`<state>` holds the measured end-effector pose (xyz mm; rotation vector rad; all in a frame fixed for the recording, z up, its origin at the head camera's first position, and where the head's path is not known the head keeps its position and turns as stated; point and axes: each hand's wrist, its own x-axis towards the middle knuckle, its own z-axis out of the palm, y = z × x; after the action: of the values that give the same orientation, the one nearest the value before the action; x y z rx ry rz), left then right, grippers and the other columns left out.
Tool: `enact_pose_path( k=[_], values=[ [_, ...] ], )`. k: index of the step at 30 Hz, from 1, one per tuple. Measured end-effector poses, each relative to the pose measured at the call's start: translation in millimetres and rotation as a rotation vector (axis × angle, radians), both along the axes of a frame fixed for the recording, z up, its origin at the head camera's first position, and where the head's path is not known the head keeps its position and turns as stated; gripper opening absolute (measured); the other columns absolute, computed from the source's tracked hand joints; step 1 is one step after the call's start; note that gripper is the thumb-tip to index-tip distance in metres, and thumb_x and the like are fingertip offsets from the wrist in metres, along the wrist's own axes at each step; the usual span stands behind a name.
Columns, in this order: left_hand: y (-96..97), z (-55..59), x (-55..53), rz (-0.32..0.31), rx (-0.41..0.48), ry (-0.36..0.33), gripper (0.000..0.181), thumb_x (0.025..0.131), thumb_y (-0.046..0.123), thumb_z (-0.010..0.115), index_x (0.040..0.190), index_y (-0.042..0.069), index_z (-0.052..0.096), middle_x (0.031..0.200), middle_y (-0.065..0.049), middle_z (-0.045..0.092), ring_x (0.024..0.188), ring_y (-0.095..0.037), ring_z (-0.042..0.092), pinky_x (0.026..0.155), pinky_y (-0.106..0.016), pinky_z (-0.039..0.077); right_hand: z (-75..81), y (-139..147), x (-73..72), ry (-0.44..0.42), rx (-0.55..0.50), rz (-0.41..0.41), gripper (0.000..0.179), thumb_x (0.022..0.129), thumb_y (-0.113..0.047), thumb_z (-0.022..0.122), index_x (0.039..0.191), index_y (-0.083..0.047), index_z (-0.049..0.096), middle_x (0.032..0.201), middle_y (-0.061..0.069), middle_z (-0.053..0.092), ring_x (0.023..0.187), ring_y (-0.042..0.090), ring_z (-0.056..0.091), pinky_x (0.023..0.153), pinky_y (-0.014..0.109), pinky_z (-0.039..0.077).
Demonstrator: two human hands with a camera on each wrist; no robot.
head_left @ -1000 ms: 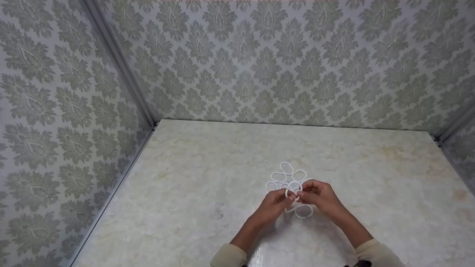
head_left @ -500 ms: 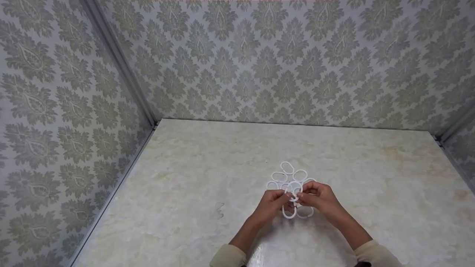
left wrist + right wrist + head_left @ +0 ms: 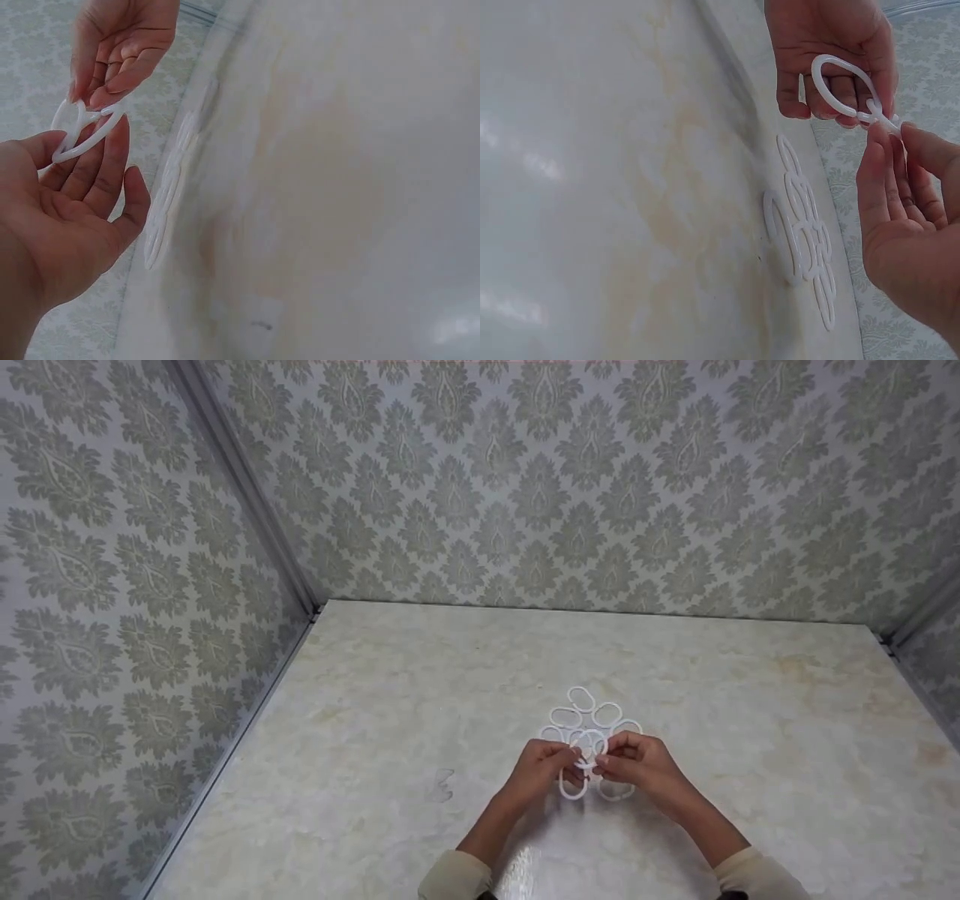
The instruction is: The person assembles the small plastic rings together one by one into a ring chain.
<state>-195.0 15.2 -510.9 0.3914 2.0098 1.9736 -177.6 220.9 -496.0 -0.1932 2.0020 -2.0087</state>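
Note:
White oval plastic rings are held up between both hands, just above the table. My left hand (image 3: 536, 769) pinches one between thumb and fingers, and an oval ring (image 3: 572, 797) hangs down beside its fingertips. From the right, my right hand (image 3: 645, 765) pinches a white ring (image 3: 819, 75) with thumb and fingertips. In the wrist views the held rings meet and cross at the fingertips; fingers hide part of the joint, so whether they are linked I cannot tell. A small gap shows in one ring's outline.
Several more white oval rings (image 3: 581, 688) lie flat on the marbled table (image 3: 390, 697), just beyond and under the hands. Patterned wall panels (image 3: 495, 495) stand behind the table and at its sides. A grey mark (image 3: 442, 786) is on the tabletop left of the hands.
The left hand has shifted slightly left and the lower held ring has swung down and left with it. The right hand has dropped a little. Rings on the table stay put.

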Motion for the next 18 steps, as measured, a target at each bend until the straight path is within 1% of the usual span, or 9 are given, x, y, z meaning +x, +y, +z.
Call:
enact_pose_path(
  k=[1,2,4,5,9,13,18],
  values=[
    [-1.1,0.4,-0.3,0.000,0.002,-0.001,0.030,0.097,0.007,0.056,0.092,-0.019,0.070,0.085,-0.038,0.070,0.061,-0.014,0.067,0.072,-0.036,0.061,0.6,1.3,-0.2,0.003,0.002,0.007,0.010,0.095,-0.005,0.067,0.103,-0.003,0.061,0.088,-0.010,0.072,0.085,0.004,0.073,0.080,0.022,0.060],
    [-2.1,0.4,-0.7,-0.004,0.004,-0.002,0.030,0.097,0.007,0.056,0.092,-0.019,0.070,0.084,-0.038,0.070,0.059,-0.008,0.064,0.069,-0.031,0.060,1.3,3.1,-0.5,0.004,0.002,0.013,0.011,0.096,-0.005,0.067,0.105,-0.002,0.062,0.089,-0.010,0.073,0.086,0.004,0.073,0.080,0.022,0.060],
    [-4.5,0.2,-1.5,-0.015,0.008,-0.004,0.031,0.097,0.007,0.056,0.091,-0.021,0.068,0.081,-0.038,0.070,0.057,-0.005,0.062,0.063,-0.020,0.054,3.2,7.7,-1.3,0.010,0.002,0.016,0.012,0.097,-0.006,0.066,0.107,-0.002,0.063,0.090,-0.010,0.074,0.087,0.003,0.073,0.080,0.022,0.060],
    [-5.6,0.2,-1.7,-0.019,0.010,-0.005,0.031,0.097,0.007,0.056,0.091,-0.022,0.068,0.081,-0.038,0.069,0.056,-0.004,0.062,0.062,-0.019,0.053,4.3,10.4,-1.8,0.016,0.004,0.014,0.013,0.098,-0.007,0.065,0.109,-0.001,0.064,0.090,-0.010,0.074,0.087,0.003,0.073,0.081,0.021,0.059],
    [-9.6,0.7,-1.9,-0.026,0.005,-0.018,0.033,0.097,0.006,0.056,0.091,-0.024,0.065,0.077,-0.035,0.070,0.055,-0.003,0.062,0.061,-0.018,0.053,7.4,21.2,-3.9,0.036,0.029,-0.016,0.016,0.099,-0.007,0.063,0.113,0.000,0.065,0.091,-0.011,0.074,0.087,0.002,0.072,0.081,0.020,0.059],
    [-12.6,-0.3,-1.7,-0.027,-0.001,-0.034,0.034,0.097,0.006,0.056,0.091,-0.026,0.064,0.071,-0.026,0.071,0.054,-0.004,0.062,0.060,-0.018,0.052,6.3,30.4,-6.2,0.056,0.084,-0.040,0.018,0.099,-0.008,0.064,0.114,0.002,0.065,0.091,-0.012,0.074,0.087,0.001,0.072,0.081,0.019,0.059],
    [-15.5,-2.7,-0.8,-0.042,-0.020,-0.030,0.033,0.098,0.006,0.056,0.090,-0.025,0.065,0.071,-0.027,0.070,0.054,-0.004,0.061,0.058,-0.018,0.050,-0.6,39.7,-9.8,0.109,0.161,-0.052,0.024,0.098,-0.004,0.063,0.114,0.014,0.061,0.090,-0.013,0.072,0.084,0.000,0.072,0.079,0.018,0.059]
  ],
)
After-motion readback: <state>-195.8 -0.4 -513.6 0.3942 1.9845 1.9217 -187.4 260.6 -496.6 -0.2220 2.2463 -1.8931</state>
